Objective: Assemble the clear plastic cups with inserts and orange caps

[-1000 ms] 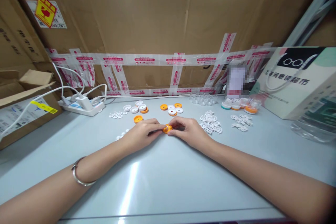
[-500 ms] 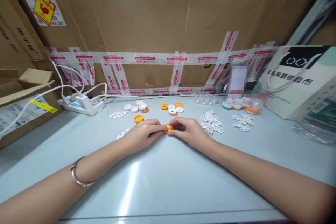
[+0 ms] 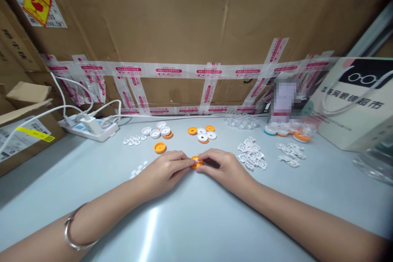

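Note:
Between my two hands, near the middle of the table, is a small orange round part (image 3: 197, 162) with something white in it. My left hand (image 3: 170, 172) has its fingertips on its left side. My right hand (image 3: 222, 166) pinches its right edge between thumb and fingers. Another orange round part (image 3: 160, 147) lies behind my left hand. Small white pegged pieces (image 3: 139, 169) lie beside my left forearm. Behind the hands are white round caps (image 3: 155, 133) and a group of orange and white discs (image 3: 202, 136). White patterned cut-out pieces (image 3: 251, 153) lie right of my right hand.
A white power strip (image 3: 102, 132) with cables sits at the back left by an open cardboard box (image 3: 27, 135). Clear plastic parts (image 3: 242, 120), finished-looking round items (image 3: 302, 135) and a paper bag (image 3: 353, 106) stand at the back right. A large carton (image 3: 172, 28) forms the back.
The camera view has shifted slightly, so the table things appear a little lower. Both hands stay at the orange part, with little visible change in their grip.

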The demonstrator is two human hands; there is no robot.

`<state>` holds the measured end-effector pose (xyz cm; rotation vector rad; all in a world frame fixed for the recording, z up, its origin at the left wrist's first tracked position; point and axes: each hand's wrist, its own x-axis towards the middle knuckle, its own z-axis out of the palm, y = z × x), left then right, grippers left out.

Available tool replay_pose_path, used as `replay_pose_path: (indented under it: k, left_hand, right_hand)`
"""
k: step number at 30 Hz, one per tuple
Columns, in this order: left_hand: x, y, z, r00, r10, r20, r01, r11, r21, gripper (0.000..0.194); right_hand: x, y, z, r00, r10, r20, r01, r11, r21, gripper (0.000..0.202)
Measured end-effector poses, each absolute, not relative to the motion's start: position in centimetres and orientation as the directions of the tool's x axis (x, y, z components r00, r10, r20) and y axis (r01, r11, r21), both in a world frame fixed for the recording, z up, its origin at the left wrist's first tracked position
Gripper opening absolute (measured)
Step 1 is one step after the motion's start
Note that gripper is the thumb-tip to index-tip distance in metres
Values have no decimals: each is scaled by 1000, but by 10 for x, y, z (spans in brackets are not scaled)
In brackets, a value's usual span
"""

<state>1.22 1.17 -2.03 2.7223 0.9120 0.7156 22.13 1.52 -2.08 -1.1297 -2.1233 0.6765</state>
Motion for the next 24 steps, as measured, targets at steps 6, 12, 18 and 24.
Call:
replay_pose_path:
  k: [6,12,18,24]
  left_hand:
    - [11,14,-20,692,600,402,506,-800,323,31]
    - [12,9,-19,765,491,417,516,-854,58,27]
    - [12,1,-12,855,390,343,457,-878,-140,29]
    - [10,-3,-15,815,415,404,470,-882,-42,33]
  right_hand:
    - [222,16,-21,-419,869,264,542,473,-695,14]
    - [223,17,-23,-447,843,299,498,512,-700,13]
    - [224,19,-22,-518,790,328,440,575,-690,10]
    - [228,20,-18,-520,810,272,437,526,-730,14]
